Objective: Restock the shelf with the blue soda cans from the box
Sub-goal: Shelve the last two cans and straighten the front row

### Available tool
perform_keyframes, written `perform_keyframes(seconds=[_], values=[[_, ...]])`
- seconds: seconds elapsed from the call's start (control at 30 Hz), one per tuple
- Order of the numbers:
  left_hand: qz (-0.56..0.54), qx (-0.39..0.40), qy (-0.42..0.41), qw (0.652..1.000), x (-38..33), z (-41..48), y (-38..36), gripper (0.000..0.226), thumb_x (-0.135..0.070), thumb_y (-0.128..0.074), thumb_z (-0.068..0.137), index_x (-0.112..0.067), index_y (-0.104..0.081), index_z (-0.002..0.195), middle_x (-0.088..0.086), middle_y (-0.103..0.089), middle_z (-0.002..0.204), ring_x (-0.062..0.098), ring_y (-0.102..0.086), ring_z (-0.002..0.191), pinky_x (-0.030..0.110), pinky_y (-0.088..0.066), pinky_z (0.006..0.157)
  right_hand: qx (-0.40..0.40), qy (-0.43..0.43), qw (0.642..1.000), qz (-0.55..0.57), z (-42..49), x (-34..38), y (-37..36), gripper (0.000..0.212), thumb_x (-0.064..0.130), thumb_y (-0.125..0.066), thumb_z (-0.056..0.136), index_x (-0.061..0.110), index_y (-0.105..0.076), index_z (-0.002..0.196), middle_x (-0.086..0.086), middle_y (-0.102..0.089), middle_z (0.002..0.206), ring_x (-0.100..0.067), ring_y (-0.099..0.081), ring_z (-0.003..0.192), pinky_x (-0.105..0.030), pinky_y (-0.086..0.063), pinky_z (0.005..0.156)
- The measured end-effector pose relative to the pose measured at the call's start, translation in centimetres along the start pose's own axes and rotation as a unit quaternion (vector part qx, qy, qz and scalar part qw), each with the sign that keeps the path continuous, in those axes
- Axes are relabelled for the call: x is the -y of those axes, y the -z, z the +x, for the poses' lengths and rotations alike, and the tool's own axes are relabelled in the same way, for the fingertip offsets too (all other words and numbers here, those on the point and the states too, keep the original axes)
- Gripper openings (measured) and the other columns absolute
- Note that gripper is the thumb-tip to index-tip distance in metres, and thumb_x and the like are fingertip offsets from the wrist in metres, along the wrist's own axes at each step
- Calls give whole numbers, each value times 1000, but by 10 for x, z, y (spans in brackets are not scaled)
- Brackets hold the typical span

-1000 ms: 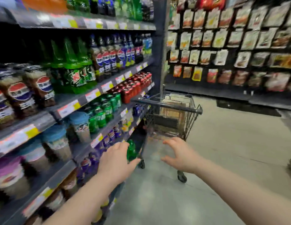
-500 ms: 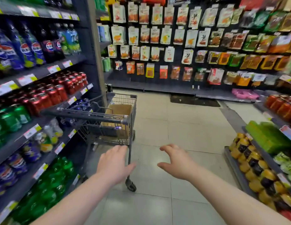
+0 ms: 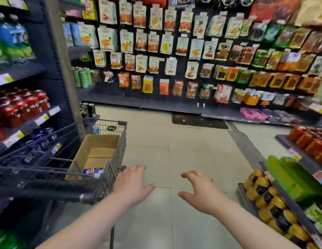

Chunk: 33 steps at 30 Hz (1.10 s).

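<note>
A brown cardboard box (image 3: pixel 101 150) sits inside a dark wire shopping cart (image 3: pixel 119 151) at the lower left. One blue soda can (image 3: pixel 92 171) lies on its side at the near end of the box. More blue cans (image 3: pixel 40 139) stand on the left shelf (image 3: pixel 14 139), below the red cans. My left hand (image 3: pixel 132 182) hovers open just right of the cart's near corner, fingers spread, holding nothing. My right hand (image 3: pixel 199 188) is open too, farther right above the floor tiles.
Red cans (image 3: pixel 25 105) fill the shelf above the blue ones. A wall of hanging snack bags (image 3: pixel 174 51) closes the aisle ahead. A low shelf with yellow jars (image 3: pixel 268 196) and green packs (image 3: pixel 291 178) stands on the right. Pale floor tiles (image 3: pixel 183 150) lie between.
The view has swung right and closed in on the cart, which now sits at lower left. Both hands stay open and raised, now beside the cart's near right corner.
</note>
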<state>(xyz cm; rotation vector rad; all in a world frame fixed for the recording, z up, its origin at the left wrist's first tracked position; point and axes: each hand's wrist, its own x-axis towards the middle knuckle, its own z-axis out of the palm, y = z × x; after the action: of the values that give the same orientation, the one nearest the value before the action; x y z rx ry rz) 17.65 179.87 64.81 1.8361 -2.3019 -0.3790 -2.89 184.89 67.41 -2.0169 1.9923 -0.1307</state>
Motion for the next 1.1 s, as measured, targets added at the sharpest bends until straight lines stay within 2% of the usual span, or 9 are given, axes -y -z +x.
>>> perform_keyframes(seconds=[0.17, 0.3, 0.63, 0.8, 0.93, 1.1], values=[[11, 18, 5, 1000, -2, 96, -3, 72, -61, -52, 79, -22, -34, 137, 3, -44, 139, 23, -42, 129, 34, -34, 106, 6, -12, 1000, 23, 91, -28, 15, 58, 49, -52, 85, 29, -36, 137, 6, -34, 145, -14, -28, 136, -36, -23, 109], [11, 18, 33, 999, 3, 164, -10, 72, -61, -51, 79, -22, -34, 137, 2, -44, 140, 22, -41, 129, 33, -33, 106, 30, 11, 999, 15, 175, -46, 21, 57, 50, -51, 85, 30, -36, 136, 7, -35, 144, -14, -30, 135, -36, -25, 109], [-14, -1, 244, 970, 34, 298, -17, 72, -64, -52, 77, -25, -36, 135, -1, -46, 137, 21, -45, 125, 35, -39, 100, 113, 176, 977, -44, 412, -63, 52, 59, 51, -50, 85, 30, -35, 138, 5, -35, 146, -16, -29, 136, -36, -27, 109], [-24, -15, 342, 939, 58, 314, -16, 67, -66, -52, 76, -24, -42, 127, 1, -53, 124, 23, -51, 116, 35, -43, 94, 171, 268, 945, -77, 495, -11, 44, 57, 47, -52, 86, 28, -37, 137, 2, -37, 144, -20, -34, 134, -36, -31, 108], [-27, -16, 435, 900, 106, 316, -12, 54, -63, -53, 77, -22, -46, 111, 3, -54, 119, 25, -51, 113, 37, -43, 91, 207, 356, 906, -103, 532, 53, 13, 56, 45, -53, 85, 27, -39, 136, -2, -40, 142, -21, -36, 132, -37, -32, 108], [-77, -32, 507, 858, 184, 322, -25, 70, -63, -53, 76, -23, -39, 131, 2, -49, 132, 24, -48, 121, 36, -42, 98, 234, 411, 869, -146, 576, 127, -31, 56, 51, -53, 82, 26, -43, 132, -3, -47, 132, -23, -43, 127, -37, -36, 104]])
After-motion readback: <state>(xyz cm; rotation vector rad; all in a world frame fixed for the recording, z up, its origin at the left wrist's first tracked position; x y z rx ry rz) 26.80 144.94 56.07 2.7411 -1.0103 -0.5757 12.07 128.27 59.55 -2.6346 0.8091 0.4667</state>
